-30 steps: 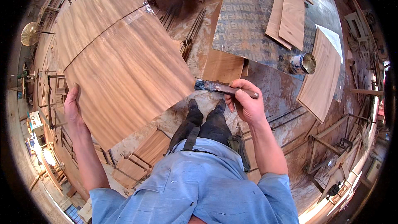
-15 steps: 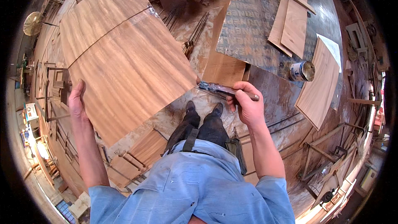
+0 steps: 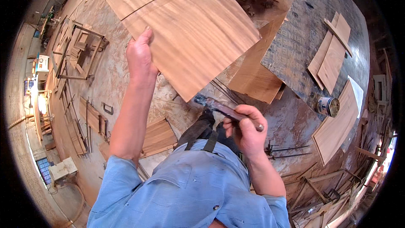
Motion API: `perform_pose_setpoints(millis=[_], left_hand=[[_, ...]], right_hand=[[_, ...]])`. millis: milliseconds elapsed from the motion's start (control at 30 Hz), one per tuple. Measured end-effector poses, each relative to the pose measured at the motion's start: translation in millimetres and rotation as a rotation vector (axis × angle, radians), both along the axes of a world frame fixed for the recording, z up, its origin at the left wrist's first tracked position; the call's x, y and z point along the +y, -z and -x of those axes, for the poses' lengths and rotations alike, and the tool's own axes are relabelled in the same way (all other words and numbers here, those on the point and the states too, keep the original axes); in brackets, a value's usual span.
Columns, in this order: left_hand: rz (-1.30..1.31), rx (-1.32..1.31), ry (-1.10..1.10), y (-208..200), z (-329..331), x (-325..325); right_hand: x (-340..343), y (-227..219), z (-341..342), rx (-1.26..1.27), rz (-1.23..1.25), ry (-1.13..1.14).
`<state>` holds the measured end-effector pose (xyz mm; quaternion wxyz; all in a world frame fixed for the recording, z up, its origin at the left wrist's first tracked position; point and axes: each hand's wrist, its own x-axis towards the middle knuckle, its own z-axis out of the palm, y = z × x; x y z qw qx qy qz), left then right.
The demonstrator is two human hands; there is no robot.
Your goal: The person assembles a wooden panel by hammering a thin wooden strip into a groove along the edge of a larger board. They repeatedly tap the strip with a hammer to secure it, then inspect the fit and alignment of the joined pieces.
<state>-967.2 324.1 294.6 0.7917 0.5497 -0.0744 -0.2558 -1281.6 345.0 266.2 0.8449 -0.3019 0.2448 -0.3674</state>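
A broad wooden panel (image 3: 190, 29) with wavy grain and a dark line across it is held up in front of me. My left hand (image 3: 141, 57) grips its left edge, thumb on the top face and the other fingers hidden beneath. In my right hand (image 3: 249, 133) is a paintbrush (image 3: 228, 110), held by its dark handle between thumb and fingers. Its stained bristles point left and lie close to the panel's nearest corner; whether they touch it I cannot tell. An open tin can (image 3: 328, 106) with a blue and white label stands on the dark-topped table (image 3: 291, 50) to the right.
Thin boards (image 3: 333, 55) are stacked on the table, and a longer board (image 3: 337, 122) juts over its near edge. Wooden pieces (image 3: 158, 137) and a C-clamp (image 3: 108, 108) lie on the floor to the left. A metal frame (image 3: 80, 50) stands farther left.
My view has turned left, so the table sits farther right and lower. The panel has shifted up and right in view, and the brush has gone from its right corner to its nearest corner.
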Motion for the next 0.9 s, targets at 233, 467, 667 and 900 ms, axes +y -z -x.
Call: perform_pose_setpoints(millis=[233,467,667,900], left_hand=[[0.091,-0.016,-0.014,-4,13,-5],[0.021,-0.075,-0.058,-5,14,-7],[0.011,-0.09,-0.085,0,19,-8],[-0.008,-0.195,-0.054,10,13,-8]], right_hand=[[5,14,-9,0.082,-0.007,-0.069],[2,14,-6,0.127,-0.014,-0.021],[-2,12,-8,0.265,-0.018,-0.053],[1,13,-5,0.265,0.005,-0.05]])
